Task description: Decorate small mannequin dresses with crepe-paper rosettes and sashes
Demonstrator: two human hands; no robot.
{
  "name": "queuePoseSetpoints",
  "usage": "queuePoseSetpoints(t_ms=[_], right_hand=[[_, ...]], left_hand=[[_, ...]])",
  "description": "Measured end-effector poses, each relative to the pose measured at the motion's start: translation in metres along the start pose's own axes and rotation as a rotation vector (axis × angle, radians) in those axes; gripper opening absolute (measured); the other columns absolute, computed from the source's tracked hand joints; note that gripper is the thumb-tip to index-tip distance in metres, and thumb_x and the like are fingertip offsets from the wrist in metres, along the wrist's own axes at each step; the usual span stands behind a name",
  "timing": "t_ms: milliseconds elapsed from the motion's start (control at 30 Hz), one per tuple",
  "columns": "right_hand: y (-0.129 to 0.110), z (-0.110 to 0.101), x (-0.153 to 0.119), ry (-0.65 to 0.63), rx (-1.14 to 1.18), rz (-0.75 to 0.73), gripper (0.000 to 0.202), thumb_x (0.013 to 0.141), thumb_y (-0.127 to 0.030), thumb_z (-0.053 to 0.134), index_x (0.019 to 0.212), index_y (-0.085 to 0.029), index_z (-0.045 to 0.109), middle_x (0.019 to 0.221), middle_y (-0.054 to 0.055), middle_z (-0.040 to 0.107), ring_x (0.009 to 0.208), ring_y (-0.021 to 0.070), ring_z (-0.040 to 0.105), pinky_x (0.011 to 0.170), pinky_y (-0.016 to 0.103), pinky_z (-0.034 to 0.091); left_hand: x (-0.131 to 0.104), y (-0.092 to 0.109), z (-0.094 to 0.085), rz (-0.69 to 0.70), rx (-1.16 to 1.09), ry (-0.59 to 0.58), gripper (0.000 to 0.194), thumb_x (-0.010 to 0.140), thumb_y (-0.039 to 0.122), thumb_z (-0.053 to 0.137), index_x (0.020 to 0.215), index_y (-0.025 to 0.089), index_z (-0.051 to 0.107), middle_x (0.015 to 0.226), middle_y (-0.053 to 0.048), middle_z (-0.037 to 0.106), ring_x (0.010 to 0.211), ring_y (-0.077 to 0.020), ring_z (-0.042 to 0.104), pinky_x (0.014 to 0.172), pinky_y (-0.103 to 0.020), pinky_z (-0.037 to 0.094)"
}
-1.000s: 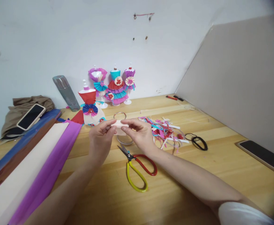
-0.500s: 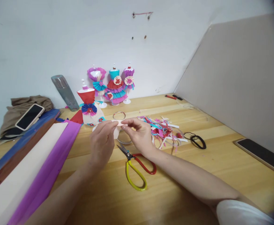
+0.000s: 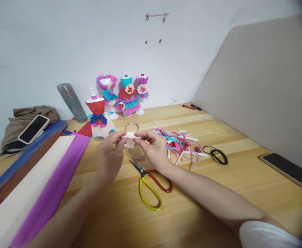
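Between my two hands is a small strip of pale pink crepe paper (image 3: 129,143), folded at its top, with a flap hanging down. My left hand (image 3: 111,153) pinches its left end between thumb and fingers. The right end is pinched by my right hand (image 3: 154,148). Scissors (image 3: 142,172) with one yellow and one red handle lie on the table just below my hands, blades slightly apart. Behind the paper rests a ring-shaped roll of tape (image 3: 131,127), and another ring (image 3: 137,155) lies below, partly hidden by my right hand.
Mini dress forms (image 3: 96,115) in colourful paper dresses stand at the back. Paper scraps (image 3: 179,143) lie right of my hands, near a black hair tie (image 3: 219,156) and a phone (image 3: 287,170). Crepe paper sheets (image 3: 34,175), a second phone (image 3: 33,129) and a bottle (image 3: 72,103) occupy the left.
My left fingers have shifted slightly left along the paper, so more of its folded top edge shows. My right hand has stayed nearly still.
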State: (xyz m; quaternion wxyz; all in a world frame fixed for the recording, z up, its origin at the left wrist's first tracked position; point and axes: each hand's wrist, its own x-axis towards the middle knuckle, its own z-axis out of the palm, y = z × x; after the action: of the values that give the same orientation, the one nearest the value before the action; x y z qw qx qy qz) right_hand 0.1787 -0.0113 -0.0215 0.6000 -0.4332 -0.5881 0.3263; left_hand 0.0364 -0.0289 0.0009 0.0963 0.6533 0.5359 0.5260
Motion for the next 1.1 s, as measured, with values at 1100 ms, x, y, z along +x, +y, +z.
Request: queuePoseSetpoints(t_ms=[1100], right_hand=[[0.003,-0.003,0.002,-0.074,-0.013,-0.065,0.007,0.077,-0.026,0.066,0.079,-0.020,0.068,0.075,0.001,0.070,0.068,0.0155,0.061,0.066,0.028,0.045]], left_hand=[[-0.003,-0.010,0.003,0.412,0.212,0.103,0.016,0.090,0.017,0.049,0.084,0.020,0.063,0.086,-0.003,0.072,0.083,-0.0151,0.067,0.078,-0.026,0.051]])
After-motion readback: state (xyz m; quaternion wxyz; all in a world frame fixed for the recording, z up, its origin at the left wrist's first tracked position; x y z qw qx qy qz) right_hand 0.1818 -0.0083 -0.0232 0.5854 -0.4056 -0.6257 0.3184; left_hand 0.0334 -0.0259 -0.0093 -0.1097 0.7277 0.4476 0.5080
